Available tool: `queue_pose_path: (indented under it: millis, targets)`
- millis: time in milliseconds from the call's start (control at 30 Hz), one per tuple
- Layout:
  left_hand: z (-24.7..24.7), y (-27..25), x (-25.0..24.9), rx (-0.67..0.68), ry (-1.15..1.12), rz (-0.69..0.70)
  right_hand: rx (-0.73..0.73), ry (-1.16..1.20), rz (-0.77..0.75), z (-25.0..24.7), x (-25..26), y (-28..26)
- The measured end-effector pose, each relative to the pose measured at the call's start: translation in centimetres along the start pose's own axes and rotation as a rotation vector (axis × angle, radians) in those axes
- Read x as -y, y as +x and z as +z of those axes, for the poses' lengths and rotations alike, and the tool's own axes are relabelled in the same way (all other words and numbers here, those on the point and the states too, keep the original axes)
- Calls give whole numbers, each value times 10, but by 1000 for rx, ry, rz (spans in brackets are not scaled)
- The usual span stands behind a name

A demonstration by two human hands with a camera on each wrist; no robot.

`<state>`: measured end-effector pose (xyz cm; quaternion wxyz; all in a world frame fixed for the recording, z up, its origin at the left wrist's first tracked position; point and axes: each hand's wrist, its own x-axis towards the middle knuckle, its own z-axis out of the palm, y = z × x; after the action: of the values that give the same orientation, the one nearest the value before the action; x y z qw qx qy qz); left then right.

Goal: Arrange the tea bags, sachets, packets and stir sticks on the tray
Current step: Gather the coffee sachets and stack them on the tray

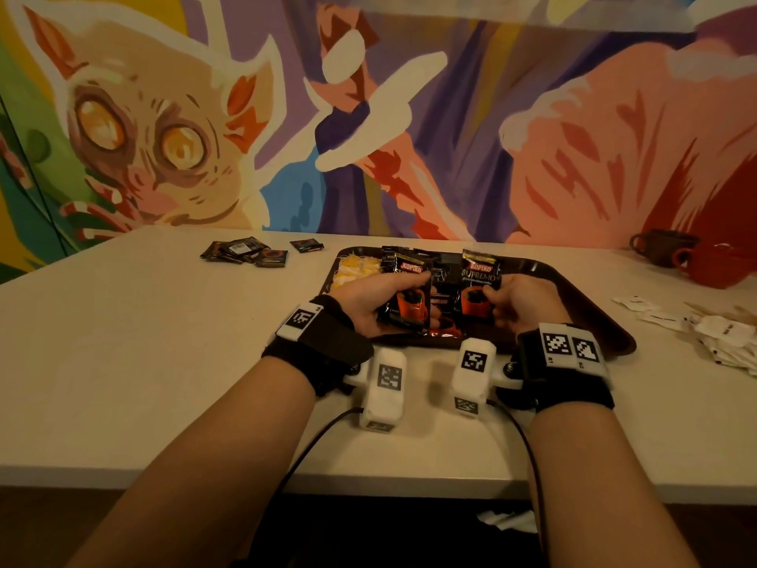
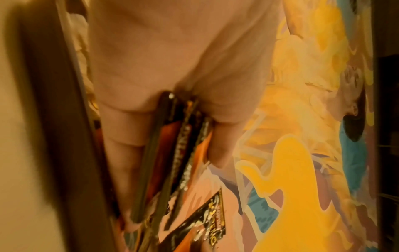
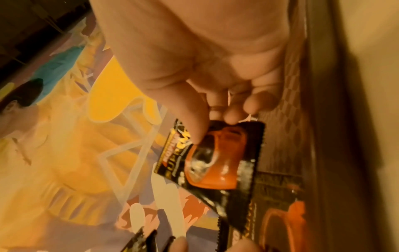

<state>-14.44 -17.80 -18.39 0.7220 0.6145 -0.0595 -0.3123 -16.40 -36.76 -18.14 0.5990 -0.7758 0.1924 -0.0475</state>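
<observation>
Desk (image 1: 123, 362): pale top, near edge across the lower frame, wall mural along the far edge; bare surface wide at lower left.

Dark sachets (image 1: 245, 252): loose cluster, upper left of the desk, near the far edge, well apart from the tray.

Tray (image 1: 590, 313): dark, centre frame, its near rim close to the desk's near edge. Contents: yellow-tagged tea bags (image 1: 354, 268) in the far left corner; black coffee packets lying flat in the middle.

Left hand (image 1: 368, 297): over the tray's left half, fingers and thumb pinching a stack of coffee packets (image 1: 405, 297) upright; left wrist view shows several packet edges (image 2: 181, 153) pressed between thumb and fingers.

Right hand (image 1: 520, 301): over the tray's middle, thumb and fingertips pinching a single coffee packet (image 1: 479, 289) upright by its lower part, just beside the stack; confirmed in right wrist view (image 3: 218, 162).

White sachets (image 1: 721, 338): heap right of the tray, at the frame's right edge, wooden stir sticks (image 1: 715, 309) beside them.

Cups (image 1: 696, 256): one dark, one red, upper right by the wall.
</observation>
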Motion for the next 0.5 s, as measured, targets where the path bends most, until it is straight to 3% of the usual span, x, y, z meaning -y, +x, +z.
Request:
queue_pose_path:
  millis: [167,333,500]
  targets:
    - [-1,2,-1,-9,-70,8,17,-246,20,-2,-3,1]
    - [-2,2,-2,11,-81,36,18,-249,121,3,-3,1]
    - [-8,5,-5,-97,-206,264,74,-183,59,9,-4,-3]
